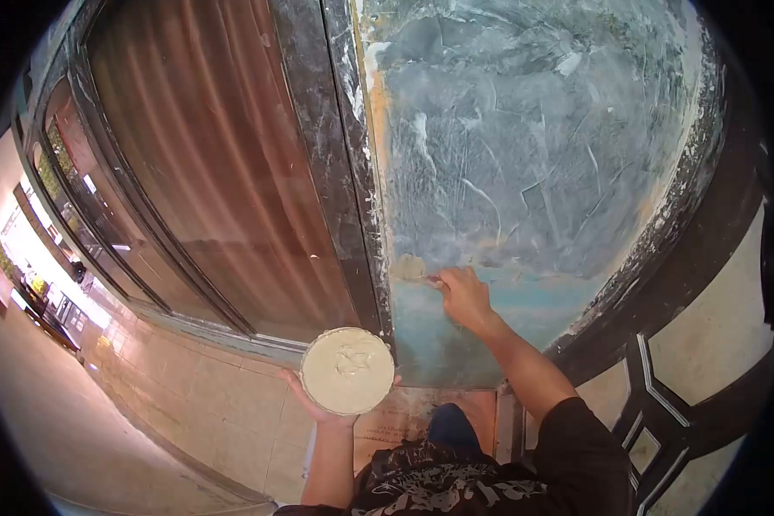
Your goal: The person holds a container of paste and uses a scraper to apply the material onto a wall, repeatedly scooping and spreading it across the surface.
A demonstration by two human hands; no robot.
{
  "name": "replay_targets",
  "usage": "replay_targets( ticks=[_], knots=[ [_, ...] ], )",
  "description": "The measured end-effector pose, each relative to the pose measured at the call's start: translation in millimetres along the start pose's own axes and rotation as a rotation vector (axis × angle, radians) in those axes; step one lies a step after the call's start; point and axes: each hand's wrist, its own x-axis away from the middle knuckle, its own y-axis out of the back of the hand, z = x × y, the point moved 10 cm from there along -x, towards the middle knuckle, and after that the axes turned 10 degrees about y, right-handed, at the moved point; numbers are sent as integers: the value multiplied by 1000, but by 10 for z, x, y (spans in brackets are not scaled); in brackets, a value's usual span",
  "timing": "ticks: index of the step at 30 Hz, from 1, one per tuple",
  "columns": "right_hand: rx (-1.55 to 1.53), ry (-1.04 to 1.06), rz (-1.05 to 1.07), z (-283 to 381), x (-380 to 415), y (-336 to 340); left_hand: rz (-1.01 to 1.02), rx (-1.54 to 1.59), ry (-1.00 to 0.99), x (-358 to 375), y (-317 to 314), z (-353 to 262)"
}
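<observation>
My right hand (466,297) is closed around the handle of a putty knife (412,267). The blade, smeared with cream putty, lies against the left side of a wall panel (512,172) low down, near the dark frame. Streaky grey-white filler covers most of the panel above; bluish-green paint shows below my hand. My left hand (328,419) supports a round tub (349,329) from underneath, thumb and fingertips showing on either side. Cream-coloured putty (335,391) fills it, its surface roughened in the middle. Most of the left palm is hidden under the tub.
Left of the panel stands a dark-framed glass window (215,172) with a reddish-brown curtain behind. A dark door with pale panels (709,310) borders the right. Tiled floor (224,396) runs along the left, with an orange-brown sheet (387,430) near my feet.
</observation>
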Motion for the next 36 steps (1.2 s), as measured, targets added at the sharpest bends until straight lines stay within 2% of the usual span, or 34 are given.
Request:
replay_targets(
  ticks=[2, 6, 11, 13, 17, 19, 23, 26, 28, 30, 36],
  knots=[
    [34, -23, -74, -21, -129, 225, 36, 47, 17, -3, -23, 5],
    [-100, -3, -244, 28, -266, 669, 21, 101, 25, -1, -20, 15],
    [-102, 57, -139, 38, -18, 357, 59, 91, 16, -21, -29, 33],
    [-112, -44, 19, 5, 78, 111, 22, 28, 13, -27, 39, 27],
    [4, -67, 16, -99, -31, 161, 59, 99, 35, -7, -39, 40],
    [-49, -49, -197, -84, -137, 502, 82, 75, 38, -7, -49, 28],
    [-133, -30, -255, -2, -181, 697, 33, 8, 25, -20, 6, 7],
    [-114, 36, -159, 36, -25, 378, 56, -25, 33, -32, -7, 22],
    [-33, -25, 37, -13, 53, 26, 28, -143, 26, -29, 24, 18],
    [5, -25, 64, -56, 18, -34, 36, -59, 26, -18, -23, 16],
    [-114, -50, -216, 27, -283, 652, 22, 106, 27, 5, 30, -44]
  ],
)
